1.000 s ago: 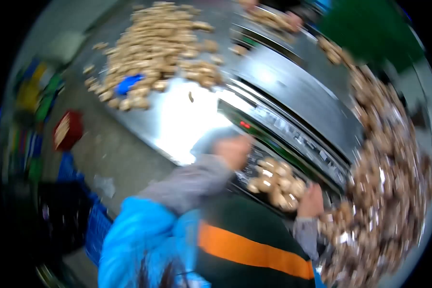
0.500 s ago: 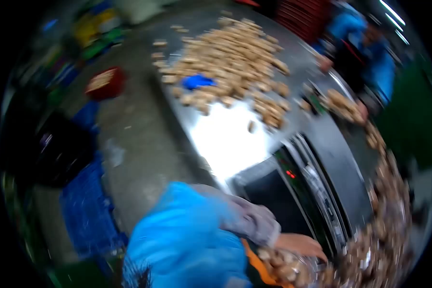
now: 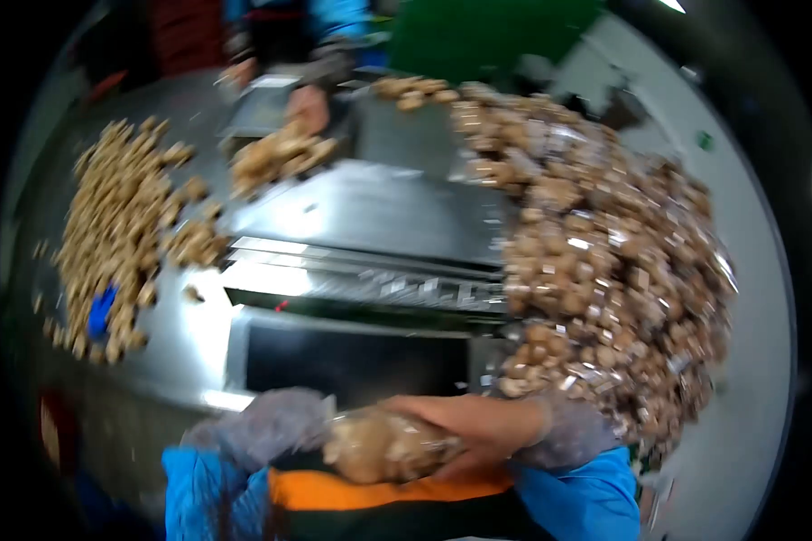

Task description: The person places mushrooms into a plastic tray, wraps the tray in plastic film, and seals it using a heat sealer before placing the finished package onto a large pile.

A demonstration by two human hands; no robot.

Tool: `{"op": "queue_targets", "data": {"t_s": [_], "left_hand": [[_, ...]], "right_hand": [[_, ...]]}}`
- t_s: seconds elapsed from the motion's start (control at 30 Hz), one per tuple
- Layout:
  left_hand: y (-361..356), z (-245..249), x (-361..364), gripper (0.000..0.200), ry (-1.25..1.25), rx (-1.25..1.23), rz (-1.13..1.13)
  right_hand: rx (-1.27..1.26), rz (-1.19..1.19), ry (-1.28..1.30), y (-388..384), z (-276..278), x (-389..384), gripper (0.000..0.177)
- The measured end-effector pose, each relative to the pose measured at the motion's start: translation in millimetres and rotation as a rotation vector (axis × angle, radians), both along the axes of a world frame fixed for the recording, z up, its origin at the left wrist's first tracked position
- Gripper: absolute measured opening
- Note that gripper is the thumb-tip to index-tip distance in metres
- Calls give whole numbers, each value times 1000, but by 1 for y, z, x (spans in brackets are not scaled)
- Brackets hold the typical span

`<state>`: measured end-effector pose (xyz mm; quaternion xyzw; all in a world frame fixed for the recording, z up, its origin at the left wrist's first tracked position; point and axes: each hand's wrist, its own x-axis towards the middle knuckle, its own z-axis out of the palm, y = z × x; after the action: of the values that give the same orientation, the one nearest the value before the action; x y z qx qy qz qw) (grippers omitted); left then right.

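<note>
A clear plastic bag of brown, rounded mushroom-like pieces [image 3: 383, 444] is held close in front of my orange-trimmed apron. My right hand [image 3: 478, 424] wraps around its right side, thumb on top and fingers beneath. My left forearm, in a greyish sleeve cover [image 3: 266, 424], reaches the bag's left end. The left hand itself is hidden there, so its fingers do not show. Just beyond the bag lies a weighing scale with a dark platform [image 3: 356, 356] and a red-lit display [image 3: 281, 307]. Motion blurs the picture.
A large heap of filled clear bags [image 3: 604, 261] covers the right side. Loose tan pieces [image 3: 117, 225] are spread on the metal table [image 3: 361, 203] at left, with a blue item [image 3: 102, 311] among them. Across the table, a co-worker's hand [image 3: 309, 108] is near more tan pieces [image 3: 275, 160].
My view has swung right and levelled, putting the scale straight ahead and the bag heap at right. The bag, earlier low at the right edge, is now in front of my body.
</note>
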<state>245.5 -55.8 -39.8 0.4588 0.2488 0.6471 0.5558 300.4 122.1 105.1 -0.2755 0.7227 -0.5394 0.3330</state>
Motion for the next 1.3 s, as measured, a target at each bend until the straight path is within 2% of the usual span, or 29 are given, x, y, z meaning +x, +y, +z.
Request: {"op": "queue_targets", "data": {"t_s": [0.1, 0.17, 0.2, 0.27, 0.33, 0.37, 0.4, 0.43, 0.47, 0.5, 0.53, 0.57, 0.6, 0.63, 0.7, 0.73, 0.77, 0.8, 0.83, 0.9, 0.93, 0.97, 1.0, 1.03, 1.07, 1.1, 1.17, 1.2, 1.3], "left_hand": [[23, -50, 1, 41, -384, -55, -322], [39, -95, 5, 42, -584, -193, -235], [18, -62, 11, 35, -565, -555, 394], [33, -9, -3, 26, -252, -808, 217], [41, -9, -3, 22, -255, -840, 272], [44, -6, -4, 22, -251, -864, 284], [46, -4, -4, 22, -249, -891, 300], [48, -7, -4, 21, -259, -886, 319], [50, -7, -3, 21, -266, -890, 339], [51, -10, -2, 21, -275, -884, 344], [52, -12, -2, 21, -283, -880, 352], [53, -13, -2, 21, -291, -882, 370], [53, -14, -2, 20, -301, -884, 392], [54, -13, -1, 20, -315, -884, 417], [53, -10, -2, 18, -310, -892, 454], [51, -8, -3, 18, -313, -896, 481], [48, -11, -8, 17, -228, -857, 503], [45, 0, -17, 18, -131, -843, 552], [38, 4, -32, 20, 56, -825, 616], [20, 29, -71, 25, 379, -738, 847], [14, 51, -88, 37, 546, -801, 1093], [3, 71, -110, 52, 770, -806, 1260], [-1, 74, -142, 61, 987, -801, 1421], [-6, 77, -176, 71, 1199, -822, 1597], [-10, 83, -209, 80, 1387, -732, 1730], [-11, 80, -241, 86, 1376, -862, 1823], [-11, 81, -288, 91, 1377, -1119, 1795], [-10, 73, -309, 91, 1387, -1204, 1813], [-19, 68, -340, 84, 1378, -1342, 1623]], "right_hand": [[235, -354, 3, 21, 4, 32, 85], [110, -597, -119, 47, -7, 40, 81], [31, -704, -178, 61, -16, 42, 79], [-319, -911, -97, 99, -44, 41, 76], [-294, -1113, 43, 156, -24, 38, 74], [-415, -1301, 163, 182, -8, 35, 73], [-427, -1421, 114, 219, 12, 36, 73], [-449, -1558, 266, 250, 29, 29, 74], [-302, -1697, 409, 294, 39, 23, 74], [-350, -1776, 425, 348, 43, 18, 74], [-251, -1842, 441, 391, 52, 9, 77], [-291, -1824, 515, 410, 63, 0, 79], [-92, -1836, 640, 461, 51, -10, 81], [538, -1941, 692, 498, 30, -14, 79], [1456, -1860, 552, 513, 21, -22, 71], [1713, -1748, 384, 505, 19, -23, 64], [1733, -1443, 304, 538, 15, -27, 50], [1951, -1158, 263, 593, -11, -27, 41], [2022, -1069, 435, 565, 4, -23, 35], [1705, -1846, 628, 537, 10, -23, 37], [1966, -1682, 856, 568, -3, -23, 44], [1858, -1685, 680, 505, 29, -32, 57], [1757, -1682, 731, 483, 33, -36, 60], [1650, -1549, 818, 486, 25, -33, 60], [1491, -1513, 877, 478, 16, -41, 58], [1339, -1481, 927, 467, 8, -47, 57], [1147, -1430, 941, 414, 14, -59, 53], [1093, -1368, 1069, 377, 20, -62, 51], [992, -1229, 1139, 301, 28, -77, 39]]}}
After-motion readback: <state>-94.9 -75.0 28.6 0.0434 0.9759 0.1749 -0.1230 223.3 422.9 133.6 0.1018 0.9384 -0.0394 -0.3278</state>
